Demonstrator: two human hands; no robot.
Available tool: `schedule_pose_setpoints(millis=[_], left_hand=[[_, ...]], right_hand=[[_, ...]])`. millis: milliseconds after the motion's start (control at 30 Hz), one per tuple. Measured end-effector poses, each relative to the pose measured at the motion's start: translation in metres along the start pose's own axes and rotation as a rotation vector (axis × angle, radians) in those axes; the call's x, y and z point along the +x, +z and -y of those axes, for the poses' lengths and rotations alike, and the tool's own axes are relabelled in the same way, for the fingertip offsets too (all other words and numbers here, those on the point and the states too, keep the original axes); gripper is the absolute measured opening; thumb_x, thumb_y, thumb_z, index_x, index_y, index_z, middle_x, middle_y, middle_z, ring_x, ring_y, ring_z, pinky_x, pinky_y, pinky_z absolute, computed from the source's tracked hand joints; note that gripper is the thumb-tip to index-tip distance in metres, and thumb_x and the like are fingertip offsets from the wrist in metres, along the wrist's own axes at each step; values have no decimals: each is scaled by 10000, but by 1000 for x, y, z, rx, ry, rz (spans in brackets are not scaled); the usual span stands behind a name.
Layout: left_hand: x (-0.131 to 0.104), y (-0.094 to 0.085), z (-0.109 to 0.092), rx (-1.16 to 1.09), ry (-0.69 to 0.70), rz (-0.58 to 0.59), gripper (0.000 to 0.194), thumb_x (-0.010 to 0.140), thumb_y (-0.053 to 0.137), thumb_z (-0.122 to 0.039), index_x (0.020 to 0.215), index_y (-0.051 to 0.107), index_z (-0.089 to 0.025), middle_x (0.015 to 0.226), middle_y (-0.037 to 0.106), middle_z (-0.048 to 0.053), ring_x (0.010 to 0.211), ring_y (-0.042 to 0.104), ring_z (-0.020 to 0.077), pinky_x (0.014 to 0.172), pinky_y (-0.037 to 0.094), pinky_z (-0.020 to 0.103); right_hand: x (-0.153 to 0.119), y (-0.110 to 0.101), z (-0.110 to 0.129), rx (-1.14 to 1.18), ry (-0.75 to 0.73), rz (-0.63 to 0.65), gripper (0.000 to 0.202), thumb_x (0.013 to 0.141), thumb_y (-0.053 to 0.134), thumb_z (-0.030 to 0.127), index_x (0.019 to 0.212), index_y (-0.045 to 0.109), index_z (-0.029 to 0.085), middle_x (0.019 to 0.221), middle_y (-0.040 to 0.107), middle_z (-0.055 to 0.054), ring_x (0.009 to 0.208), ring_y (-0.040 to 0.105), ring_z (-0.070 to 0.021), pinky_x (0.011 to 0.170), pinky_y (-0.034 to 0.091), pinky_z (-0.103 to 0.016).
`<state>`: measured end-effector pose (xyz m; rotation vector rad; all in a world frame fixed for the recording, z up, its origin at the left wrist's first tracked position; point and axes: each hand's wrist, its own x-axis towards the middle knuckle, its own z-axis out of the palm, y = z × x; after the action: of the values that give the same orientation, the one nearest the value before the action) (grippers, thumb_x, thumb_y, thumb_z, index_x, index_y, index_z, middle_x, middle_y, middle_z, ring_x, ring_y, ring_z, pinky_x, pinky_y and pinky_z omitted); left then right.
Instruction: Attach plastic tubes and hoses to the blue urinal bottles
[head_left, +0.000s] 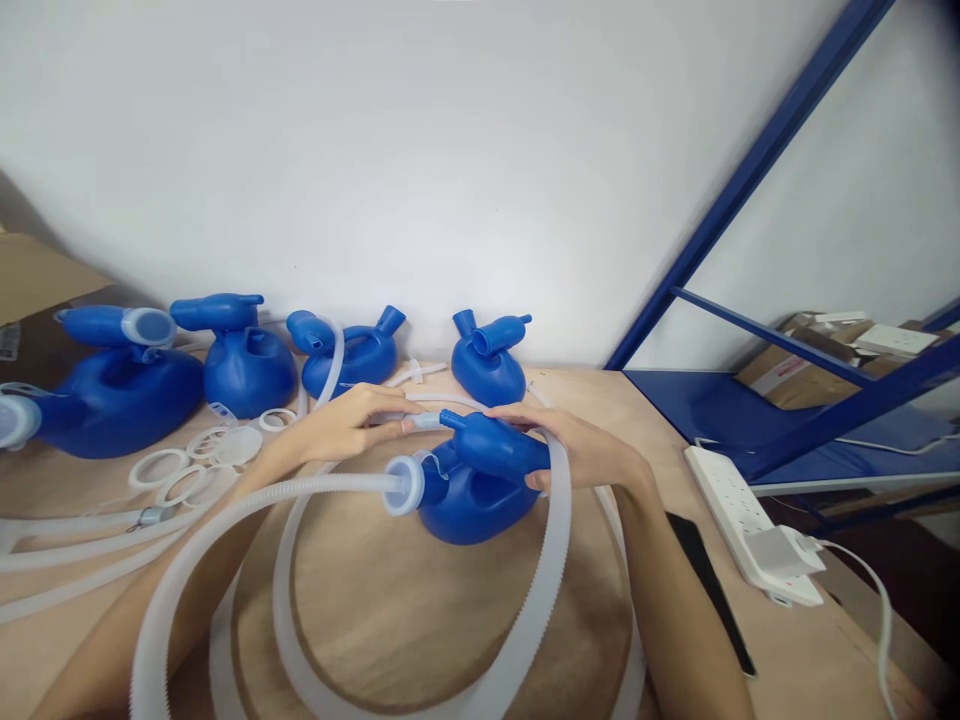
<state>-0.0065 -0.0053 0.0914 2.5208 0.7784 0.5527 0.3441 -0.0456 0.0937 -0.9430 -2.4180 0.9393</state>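
A blue urinal bottle point(476, 510) stands on the table in front of me, with a white cap point(403, 486) on its neck and a ribbed white hose point(292, 488) running out of that cap. Above the bottle lies a blue funnel piece point(499, 445) with a narrow spout pointing left. My right hand point(581, 445) is closed around the funnel piece's wide end. In my left hand point(360, 420), fingers pinch a clear hose end point(427, 421) close to the spout; whether the two touch I cannot tell. More hose loops past my right fingers and around the bottle.
Several blue urinal bottles point(249, 375) line the wall. White rings point(159, 468) and hoses point(75, 550) lie on the left, beside a cardboard box point(45, 275). At right are a power strip point(750, 525), a black flat object point(709, 590) and a blue shelf frame point(750, 190).
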Motion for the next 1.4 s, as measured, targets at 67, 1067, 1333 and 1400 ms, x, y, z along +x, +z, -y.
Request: schedule_pose_setpoints(millis=[67, 1067, 1333, 1400], left_hand=[[2, 3, -1, -5, 18, -26, 377, 1066, 503, -418, 1271, 759, -232, 991, 757, 58, 724, 632, 163, 672, 465, 263], [19, 38, -25, 57, -28, 42, 391, 1079, 370, -421, 792, 514, -199, 715, 581, 21, 662, 533, 176, 645, 363, 320], [21, 33, -40, -193, -119, 185, 434, 1090, 402, -493, 859, 609, -189, 721, 618, -7, 648, 555, 153, 635, 399, 299], [17, 33, -45, -123, -112, 137, 418, 1093, 424, -507, 930, 648, -194, 804, 662, 11, 731, 601, 176, 703, 431, 314]], right_hand=[[1, -1, -4, -4, 7, -2, 858, 774, 849, 326, 1563, 514, 332, 1531, 610, -97, 1342, 627, -345, 1124, 506, -537], [18, 25, -13, 50, -168, -198, 538, 926, 641, 494, 1380, 733, 222, 1145, 820, -75, 959, 750, -262, 875, 572, -353], [16, 13, -6, 9, -213, -131, 503, 901, 685, 425, 1362, 742, 231, 1164, 821, -59, 878, 756, -221, 785, 566, -308], [15, 10, -5, -1, -245, -118, 503, 885, 716, 397, 1359, 741, 228, 1159, 823, -59, 857, 754, -215, 795, 568, -310]])
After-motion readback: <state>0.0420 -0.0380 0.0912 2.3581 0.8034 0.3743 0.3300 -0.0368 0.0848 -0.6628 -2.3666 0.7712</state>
